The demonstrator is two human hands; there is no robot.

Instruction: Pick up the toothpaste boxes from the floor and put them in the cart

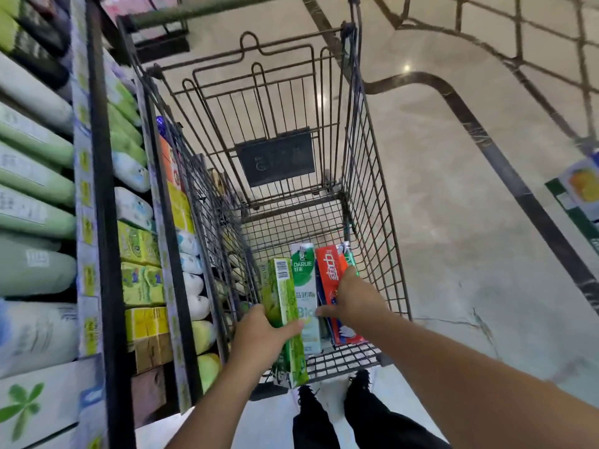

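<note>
Wire cart (372, 176) parked beside store shelf (100, 202). Inside on basket floor: white-green Darlie box (303, 273), red box (329, 270), green-capped box (350, 257) at far right, mostly hidden. L hand (259, 338) has fingers + thumb curled round green toothpaste box (283, 312), over cart's near end, not yet set down. R hand (351, 301) fingers spread flat on red box. Est. nearly done; can't tell if more boxes left on floor, none in view.

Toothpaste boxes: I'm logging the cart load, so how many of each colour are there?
Green box, held by the left hand: 1
White-and-green Darlie box: 1
Red box under the right hand: 1
Total: 3
</note>
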